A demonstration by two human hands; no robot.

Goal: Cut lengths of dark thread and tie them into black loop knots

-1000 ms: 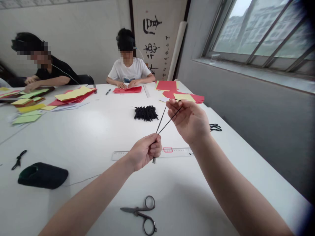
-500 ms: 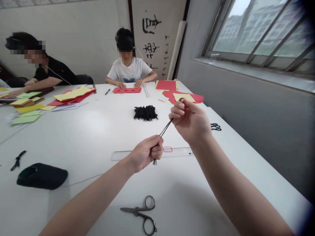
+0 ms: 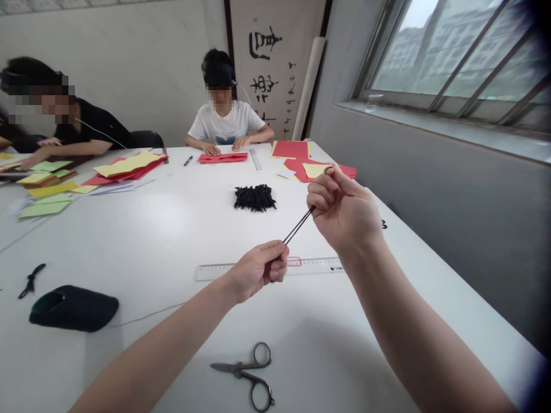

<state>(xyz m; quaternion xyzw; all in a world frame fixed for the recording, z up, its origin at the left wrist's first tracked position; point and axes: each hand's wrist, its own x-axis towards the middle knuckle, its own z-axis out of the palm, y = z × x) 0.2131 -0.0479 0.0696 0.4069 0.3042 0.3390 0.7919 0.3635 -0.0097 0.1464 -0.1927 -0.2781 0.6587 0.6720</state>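
Both my hands are raised above the white table (image 3: 172, 241), holding a thin black cord (image 3: 298, 226) stretched between them. My left hand (image 3: 258, 268) is closed in a fist round the cord's lower end. My right hand (image 3: 344, 209) pinches the upper end, fingers curled, with a small loop showing at its fingertips. The two strands of the cord run close together. A transparent ruler (image 3: 241, 269) lies on the table right under my hands. A pile of black cords (image 3: 254, 197) sits farther back in the middle.
Scissors (image 3: 249, 376) lie near the front edge. A dark green pouch (image 3: 73, 307) and small black snips (image 3: 30, 280) are at left. Red and yellow paper sheets (image 3: 129, 166) cover the far side, where two other people sit folding paper.
The cord's two strands, spread apart a second ago, now lie together. My right hand has closed round the upper end and moved slightly right and up. The left hand barely moved.
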